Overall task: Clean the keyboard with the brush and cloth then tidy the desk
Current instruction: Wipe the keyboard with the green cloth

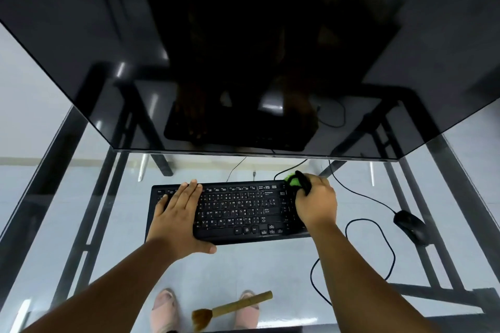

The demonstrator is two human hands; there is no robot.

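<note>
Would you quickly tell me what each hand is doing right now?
Left hand: open, fingers straight, resting flat on the keyboard.
Right hand: closed around the green and black cloth, at the keyboard's right end.

Cloth [297, 182] perhaps mostly hand-hidden

We see two bare forearms reaching in from the bottom edge, with no sleeve, watch or ring on either the left hand [177, 213] or the right hand [316, 201]. Through the glass below, we make out two feet in pale pink shoes [164, 308] with rounded toes. The fingernails look short and unpainted, as far as we can tell.
</note>
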